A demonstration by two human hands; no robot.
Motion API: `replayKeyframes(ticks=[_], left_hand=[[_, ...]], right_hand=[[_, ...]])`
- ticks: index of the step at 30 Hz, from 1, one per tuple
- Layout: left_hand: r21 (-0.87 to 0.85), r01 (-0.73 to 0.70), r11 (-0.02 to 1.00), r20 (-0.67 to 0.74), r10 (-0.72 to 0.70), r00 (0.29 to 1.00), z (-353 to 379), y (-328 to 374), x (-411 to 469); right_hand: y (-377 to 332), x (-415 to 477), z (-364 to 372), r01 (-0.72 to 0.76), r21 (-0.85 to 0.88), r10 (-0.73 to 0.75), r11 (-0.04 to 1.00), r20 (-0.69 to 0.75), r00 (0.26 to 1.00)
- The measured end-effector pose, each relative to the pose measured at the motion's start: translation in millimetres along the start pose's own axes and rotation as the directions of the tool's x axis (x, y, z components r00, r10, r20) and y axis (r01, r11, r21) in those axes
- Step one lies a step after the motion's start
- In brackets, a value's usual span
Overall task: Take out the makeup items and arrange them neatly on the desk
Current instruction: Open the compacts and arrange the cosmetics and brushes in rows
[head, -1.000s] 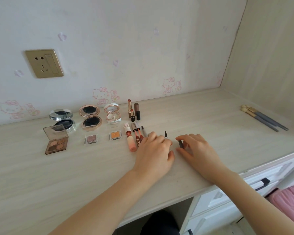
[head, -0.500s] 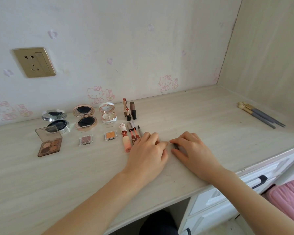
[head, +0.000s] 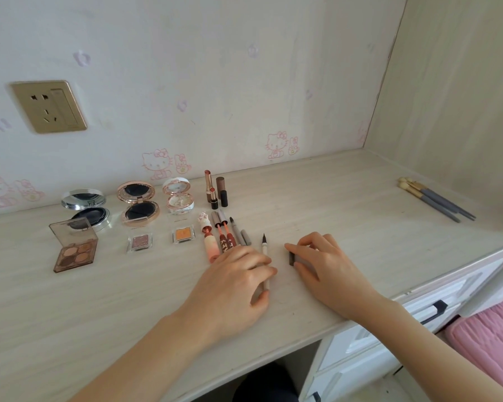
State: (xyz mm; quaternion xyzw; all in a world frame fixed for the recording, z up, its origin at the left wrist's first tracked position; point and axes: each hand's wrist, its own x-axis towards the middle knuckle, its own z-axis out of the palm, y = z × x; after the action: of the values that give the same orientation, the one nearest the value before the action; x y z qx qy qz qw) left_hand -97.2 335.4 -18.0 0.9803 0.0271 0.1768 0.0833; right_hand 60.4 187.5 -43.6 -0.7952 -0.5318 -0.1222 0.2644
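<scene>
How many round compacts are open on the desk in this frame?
3, in a row near the wall: a silver compact on the left, a rose-gold compact in the middle, a white floral compact on the right. None seems hidden.

Two arms are in view: the left forearm (head: 157, 352) and the right forearm (head: 418, 338) are both bare along their whole visible length, down to the wrist. The left hand (head: 233, 282) and the right hand (head: 328, 262) are likewise bare, each with slender fingers. Low in the head view, between the forearms, a dark garment (head: 265, 384) shows; its type cannot be determined.
</scene>
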Motion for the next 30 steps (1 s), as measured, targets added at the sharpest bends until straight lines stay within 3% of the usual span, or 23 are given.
replayKeyframes(ticks=[9, 20, 30], left_hand=[[0.053, -0.041, 0.998, -0.091, 0.046, 0.995, 8, -3, 18], [0.087, 0.103, 0.991, -0.154, -0.089, 0.984, 6, 3, 35], [0.135, 0.149, 0.98, -0.223, -0.116, 0.968, 12, -4, 40]], right_hand=[[-3, 13, 7, 0.047, 0.05, -0.047, 0.998, -0.003, 0.999], [-2, 53, 28, 0.002, 0.103, 0.001, 0.995, -0.031, 1.0], [0, 66, 39, 0.026, 0.17, -0.027, 0.985, 0.004, 1.0]])
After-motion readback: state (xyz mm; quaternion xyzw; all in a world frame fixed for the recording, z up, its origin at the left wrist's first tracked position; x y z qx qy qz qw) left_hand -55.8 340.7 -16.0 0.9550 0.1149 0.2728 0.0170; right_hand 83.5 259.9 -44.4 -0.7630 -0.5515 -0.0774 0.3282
